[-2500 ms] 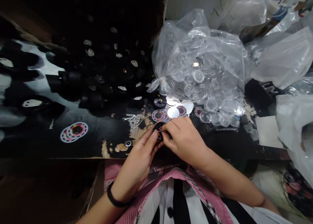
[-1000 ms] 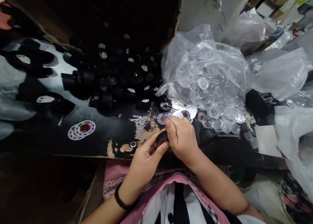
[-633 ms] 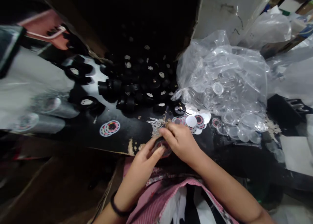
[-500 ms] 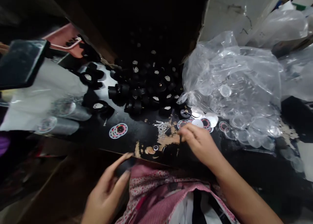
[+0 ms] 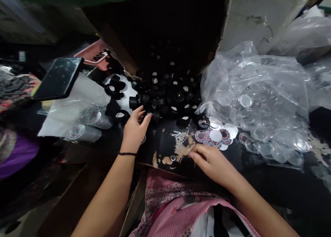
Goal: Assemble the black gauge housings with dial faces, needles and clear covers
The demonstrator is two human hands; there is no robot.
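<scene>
My left hand (image 5: 134, 129) reaches over the near left edge of a heap of black round plastic parts (image 5: 165, 101), its thumb and fingers spread. The thumb lies close to a black cylinder (image 5: 155, 117); whether they touch I cannot tell. Partly hidden beneath this hand is a printed disc. My right hand (image 5: 210, 160) rests low over the black table (image 5: 160, 140), fingers curled and thumb pressed to them; what they pinch is too small to make out. Just beyond it lie printed and white discs (image 5: 215, 135). Left of it are small silver pins (image 5: 179, 137) and a small ring-shaped part (image 5: 173, 158).
A clear plastic bag (image 5: 258, 78) of transparent round covers fills the right side. On the left stand a phone (image 5: 59, 78), clear-wrapped stacks of discs (image 5: 85, 132) and a pink bin (image 5: 90, 53). The heap runs back into a dark open box (image 5: 160, 23).
My left hand has moved from above my lap, where a dark shape showed between its fingers, forward to the black parts. My right hand has drawn slightly nearer. The view has shifted left.
</scene>
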